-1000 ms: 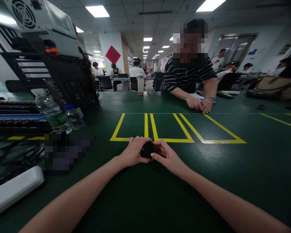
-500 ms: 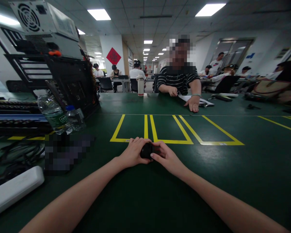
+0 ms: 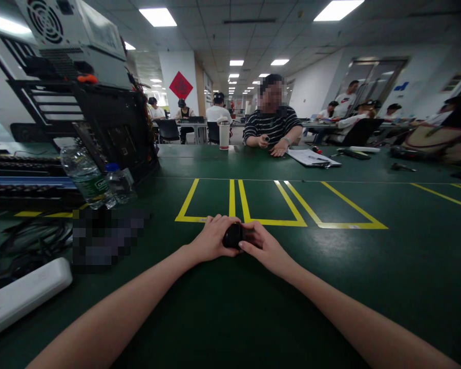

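Note:
A small, rounded, glossy black object (image 3: pixel 233 236) is held between my two hands just above or on the green table; its exact kind does not show. My left hand (image 3: pixel 214 237) wraps around its left side, fingers over the far edge and thumb along the near edge. From the right, my right hand (image 3: pixel 262 243) closes on it, thumb at the near right corner and fingers curled behind. The fingers partly cover the object's right end. Just beyond the hands, yellow tape outlines (image 3: pixel 274 223) mark the green table (image 3: pixel 230 307).
At left stand a computer case (image 3: pixel 111 133), a water bottle (image 3: pixel 85 177) and a blue-capped bottle (image 3: pixel 119 187). Nearer lie black cables (image 3: pixel 13 251) and a white power strip (image 3: pixel 26 297). Across the table, a person (image 3: pixel 271 123) sits near a clipboard (image 3: pixel 311 158) and a white cup (image 3: pixel 224 136).
The person opposite has leaned back and drawn their hands away from the clipboard, further to the left. My hands and the black object have barely moved; the view has shifted slightly.

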Motion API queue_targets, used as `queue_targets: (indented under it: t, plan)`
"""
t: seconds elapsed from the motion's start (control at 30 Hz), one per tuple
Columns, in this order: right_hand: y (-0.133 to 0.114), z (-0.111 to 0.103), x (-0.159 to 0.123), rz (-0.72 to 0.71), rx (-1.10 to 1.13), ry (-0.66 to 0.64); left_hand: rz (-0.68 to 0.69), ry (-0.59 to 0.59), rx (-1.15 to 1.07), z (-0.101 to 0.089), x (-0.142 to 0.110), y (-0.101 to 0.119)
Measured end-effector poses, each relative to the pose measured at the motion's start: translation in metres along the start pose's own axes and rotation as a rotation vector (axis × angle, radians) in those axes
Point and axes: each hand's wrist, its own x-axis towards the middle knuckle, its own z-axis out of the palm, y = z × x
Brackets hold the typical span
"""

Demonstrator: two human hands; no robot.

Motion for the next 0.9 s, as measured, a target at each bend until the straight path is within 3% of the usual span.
queue_targets:
  t: [0.33, 0.57, 0.77, 0.9]
  plan:
    - [0.0006, 0.0031, 0.0006, -0.035, 0.0, 0.042, -0.007, -0.01, 0.009, 0.0002, 0.0006, 0.0002]
    - [0.0021, 0.0016, 0.0004, 0.051, -0.071, 0.041, -0.015, -0.038, -0.009, -0.0061, 0.0003, 0.0051]
    - [-0.0039, 0.0047, -0.0035, -0.069, -0.115, 0.052, -0.014, -0.018, 0.009, -0.0024, 0.0007, 0.0033]
    - [-0.0009, 0.0053, -0.0001, -0.057, -0.077, 0.091, -0.014, -0.007, 0.012, -0.001, 0.0004, 0.0023]
